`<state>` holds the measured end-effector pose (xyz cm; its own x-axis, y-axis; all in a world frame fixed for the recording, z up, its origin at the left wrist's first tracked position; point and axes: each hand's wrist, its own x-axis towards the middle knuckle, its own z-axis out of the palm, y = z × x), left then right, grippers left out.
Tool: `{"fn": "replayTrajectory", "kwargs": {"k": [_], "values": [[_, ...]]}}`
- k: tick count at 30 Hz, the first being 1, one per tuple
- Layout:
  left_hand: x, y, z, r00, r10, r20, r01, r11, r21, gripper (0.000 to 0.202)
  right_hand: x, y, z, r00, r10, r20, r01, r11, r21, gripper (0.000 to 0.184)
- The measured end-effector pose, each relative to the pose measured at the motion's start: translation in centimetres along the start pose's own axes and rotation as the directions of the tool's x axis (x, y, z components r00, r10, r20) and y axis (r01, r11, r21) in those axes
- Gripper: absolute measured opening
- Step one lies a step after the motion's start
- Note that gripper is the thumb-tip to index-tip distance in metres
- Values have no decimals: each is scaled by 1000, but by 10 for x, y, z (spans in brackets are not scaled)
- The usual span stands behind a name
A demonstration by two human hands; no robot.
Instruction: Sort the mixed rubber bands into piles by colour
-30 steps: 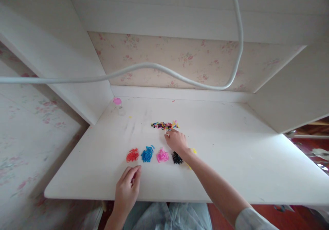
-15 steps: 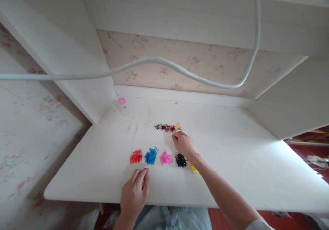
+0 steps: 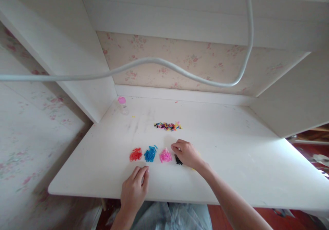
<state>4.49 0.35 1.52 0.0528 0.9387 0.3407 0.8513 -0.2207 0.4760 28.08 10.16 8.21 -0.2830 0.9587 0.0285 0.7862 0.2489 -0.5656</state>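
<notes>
1. The mixed pile (image 3: pixel 168 126) of coloured bands, the widest, lies on the far side of both hands, apart from them, just far and left of the right one.
2. The blue pile (image 3: pixel 150 154) sits far and slightly right of the left hand; the pink pile (image 3: pixel 165 155) is next in the row, just left of the right hand.
3. The red pile (image 3: pixel 135 154) ends the row at left, straight beyond the left hand.
4. The black pile (image 3: pixel 178 160) is partly under the right hand. Only slivers of the yellow pile (image 3: pixel 193 169) show around that hand and wrist.
5. Left hand (image 3: pixel 134 187): near the table's front edge, fingers curled, thumb close against the index finger. I cannot tell whether anything is inside.
6. Right hand (image 3: pixel 187 153): thumb and fingertips drawn together between the pink and black piles. Whether it pinches a band, or touches the black pile, I cannot tell.
7. The white table (image 3: pixel 246 168) carries everything; a flowered wall (image 3: pixel 190 60) stands at its far side.
8. A pale cable (image 3: pixel 154 61) crosses in front of the wall.
9. A clear jar (image 3: pixel 123 109) with a pink lid (image 3: pixel 122 100) stands far left.
10. A yellow bit (image 3: pixel 133 116) lies near the jar, a reddish bit (image 3: pixel 176 102) by the far edge.
</notes>
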Motion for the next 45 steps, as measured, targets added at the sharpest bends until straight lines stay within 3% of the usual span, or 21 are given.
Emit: {"fn": "replayTrajectory", "kwargs": {"k": [3, 5, 9, 12, 17, 23, 34, 40, 45], "values": [[7, 5, -6, 1000, -28, -2, 28, 997, -71, 22, -12, 20, -8, 993, 40, -111, -32, 996, 79, 33], [19, 9, -12, 999, -47, 15, 48, 994, -98, 23, -22, 39, -12, 969, 133, -209, -107, 986, 132, 35], [60, 22, -21, 994, -58, 96, 65, 995, -72, 25, -47, 80, -13, 850, 397, -346, -330, 914, 235, 37], [97, 34, -18, 979, -50, 200, 57, 998, -33, 25, -69, 97, -7, 795, 481, -369, -392, 873, 292, 38], [145, 43, 10, 955, -112, 276, 76, 988, 137, 22, -88, 96, 3, 802, 457, -386, -336, 878, 341, 39], [175, 45, 42, 952, -167, 257, 108, 968, 226, 29, -80, 99, 5, 822, 415, -390, -302, 898, 320, 41], [188, 50, 60, 947, -195, 255, 122, 953, 277, 32, -78, 104, 2, 816, 414, -404, -294, 898, 327, 42], [172, 47, 39, 944, -187, 272, 116, 959, 258, 27, -78, 102, 2, 819, 405, -407, -284, 902, 325, 46], [143, 49, 13, 936, -194, 294, 125, 963, 237, 24, -78, 101, 1, 822, 404, -401, -285, 902, 324, 47]]}}
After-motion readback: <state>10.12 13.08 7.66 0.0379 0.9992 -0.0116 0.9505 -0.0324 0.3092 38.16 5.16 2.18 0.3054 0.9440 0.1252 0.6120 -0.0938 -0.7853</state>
